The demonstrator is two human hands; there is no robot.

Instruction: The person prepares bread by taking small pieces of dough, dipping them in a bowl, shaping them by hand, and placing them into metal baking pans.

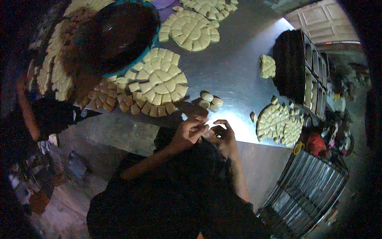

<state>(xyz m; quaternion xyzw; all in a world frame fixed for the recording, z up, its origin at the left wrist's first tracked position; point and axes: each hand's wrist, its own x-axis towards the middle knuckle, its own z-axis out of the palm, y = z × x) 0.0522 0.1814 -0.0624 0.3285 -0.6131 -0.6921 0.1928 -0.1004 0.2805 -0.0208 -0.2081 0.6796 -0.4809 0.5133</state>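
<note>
Closest is the person's dark top (167, 203), its front right up against the worktable, with both forearms reaching past it. The hands meet over the near edge of the metal table (234, 75). The left hand (191, 129) has its fingers bent in toward the right; the right hand (223, 137) arches its fingers, thumb side facing the left. From here I can't tell whether either set of fingertips grips anything, the gap between them being too small and blurred.

Just beyond the fingers sit four pale dough balls (211, 102), bunched together on the table. To the left, a large round of cut dough (161, 75) spreads close to the same edge, and a dark tub with a teal rim (153, 40) crowds in behind it. To the right, smaller cut pieces (274, 121) come near the edge too. Between these two groups the shiny metal runs away from the hands toward the far side. A slatted rack (308, 191) stands below the right-hand corner, and a co-worker's arm (30, 109) hangs at far left.
</note>
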